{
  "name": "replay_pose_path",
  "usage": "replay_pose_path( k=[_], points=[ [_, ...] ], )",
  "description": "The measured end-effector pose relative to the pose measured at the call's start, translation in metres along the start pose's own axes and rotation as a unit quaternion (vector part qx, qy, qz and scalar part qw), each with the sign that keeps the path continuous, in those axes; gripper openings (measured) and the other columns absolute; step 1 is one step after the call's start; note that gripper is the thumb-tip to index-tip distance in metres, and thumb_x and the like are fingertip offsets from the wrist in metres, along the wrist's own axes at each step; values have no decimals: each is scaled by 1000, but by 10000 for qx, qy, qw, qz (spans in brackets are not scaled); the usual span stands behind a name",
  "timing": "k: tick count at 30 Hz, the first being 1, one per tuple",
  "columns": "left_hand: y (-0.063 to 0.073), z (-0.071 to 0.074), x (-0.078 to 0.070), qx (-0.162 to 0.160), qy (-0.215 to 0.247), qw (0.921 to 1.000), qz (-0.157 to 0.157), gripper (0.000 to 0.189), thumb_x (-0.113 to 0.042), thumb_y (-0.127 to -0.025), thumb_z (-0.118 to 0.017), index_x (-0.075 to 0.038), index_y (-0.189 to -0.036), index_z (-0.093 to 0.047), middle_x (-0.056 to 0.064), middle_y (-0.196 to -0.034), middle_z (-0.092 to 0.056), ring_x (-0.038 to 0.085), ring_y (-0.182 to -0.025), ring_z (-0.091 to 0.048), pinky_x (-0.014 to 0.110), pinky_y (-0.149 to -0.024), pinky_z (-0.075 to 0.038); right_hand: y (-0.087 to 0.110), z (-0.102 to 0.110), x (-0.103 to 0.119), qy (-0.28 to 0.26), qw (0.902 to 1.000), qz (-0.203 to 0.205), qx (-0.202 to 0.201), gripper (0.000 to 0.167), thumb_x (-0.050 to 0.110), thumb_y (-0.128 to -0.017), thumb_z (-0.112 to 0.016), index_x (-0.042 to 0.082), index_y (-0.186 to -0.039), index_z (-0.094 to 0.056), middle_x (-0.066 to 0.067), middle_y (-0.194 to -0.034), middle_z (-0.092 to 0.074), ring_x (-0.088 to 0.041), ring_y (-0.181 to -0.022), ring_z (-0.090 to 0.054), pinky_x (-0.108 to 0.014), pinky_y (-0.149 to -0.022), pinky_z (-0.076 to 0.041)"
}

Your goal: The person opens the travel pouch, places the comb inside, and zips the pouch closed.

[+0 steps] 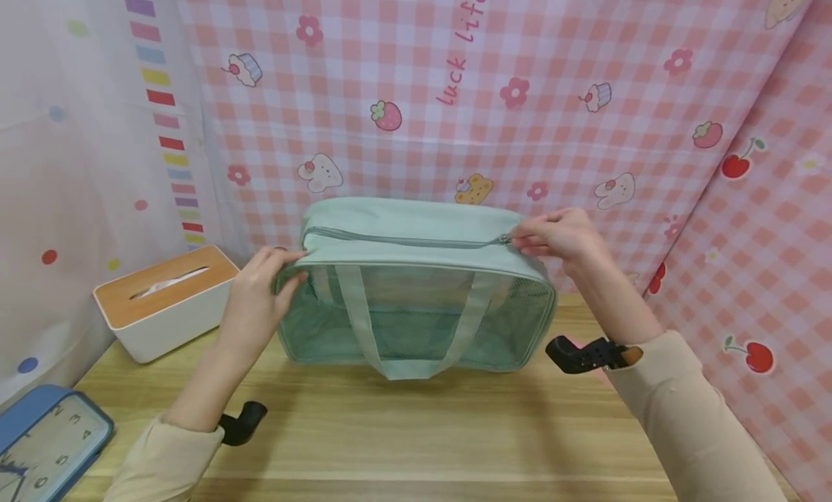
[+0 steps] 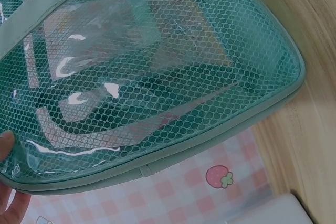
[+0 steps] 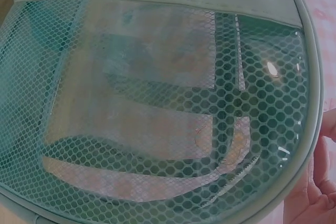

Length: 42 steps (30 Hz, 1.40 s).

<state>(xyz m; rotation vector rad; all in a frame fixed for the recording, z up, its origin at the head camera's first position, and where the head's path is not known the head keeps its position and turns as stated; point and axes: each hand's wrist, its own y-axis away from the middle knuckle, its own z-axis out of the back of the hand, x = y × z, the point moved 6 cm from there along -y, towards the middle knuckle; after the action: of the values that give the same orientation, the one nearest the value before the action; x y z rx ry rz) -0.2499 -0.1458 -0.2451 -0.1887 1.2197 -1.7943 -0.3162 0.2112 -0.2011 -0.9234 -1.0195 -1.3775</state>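
A mint-green bag [image 1: 416,300] with see-through mesh sides stands upright on the wooden table, its strap handle [image 1: 406,370] hanging down the front. Along its top runs a zipper [image 1: 403,239], and the zipper pull [image 1: 504,238] is at the right end. My right hand [image 1: 552,235] pinches that pull. At the top left corner, my left hand [image 1: 263,278] grips the bag's edge between thumb and fingers. The left wrist view shows the mesh panel [image 2: 157,87] close up, with only some fingertips at its left edge. In the right wrist view, part of the right hand [image 3: 315,192] shows beside the bag.
A white tissue box [image 1: 172,329] with a wooden lid stands left of the bag. A blue clock [image 1: 55,444] lies at the front left of the table [image 1: 403,430]. Pink checkered cloth [image 1: 416,155] hangs close behind and on the right.
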Motion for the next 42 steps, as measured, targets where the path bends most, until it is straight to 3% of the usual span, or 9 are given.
replay_pose_path(
  k=[10,25,32,42],
  points=[
    [1,1,0,-33,32,10000,-17,26,7,-73,-70,3,-98,-64,16,-88,-60,30,-83,-61,42,-72,-54,0,-9,1,49,10000,21,12,14,10,-81,-67,15,-69,-64,9,-58,-66,-4,-61,-65,-18,-64,-56],
    [1,2,4,-15,66,10000,71,27,6,-73,-70,2,-99,-65,15,-90,-61,30,-84,-61,42,-71,-54,-6,-28,11,122,9998,79,107,4,9,-80,-68,5,-80,-66,7,-58,-66,-6,-60,-65,-20,-63,-57],
    [0,1,3,-14,137,9998,126,26,7,-73,-70,2,-98,-65,16,-89,-61,30,-84,-61,42,-70,-53,-11,-47,20,67,10000,31,19,3,5,-78,-68,3,-78,-65,4,-56,-65,-7,-56,-64,-20,-58,-56],
    [1,2,0,-60,216,9996,142,26,7,-72,-70,3,-98,-66,16,-89,-61,29,-84,-60,41,-69,-53,-15,-73,26,206,9993,170,276,12,3,-80,-65,-4,-89,-64,4,-55,-64,-8,-56,-64,-24,-61,-58]
  ],
)
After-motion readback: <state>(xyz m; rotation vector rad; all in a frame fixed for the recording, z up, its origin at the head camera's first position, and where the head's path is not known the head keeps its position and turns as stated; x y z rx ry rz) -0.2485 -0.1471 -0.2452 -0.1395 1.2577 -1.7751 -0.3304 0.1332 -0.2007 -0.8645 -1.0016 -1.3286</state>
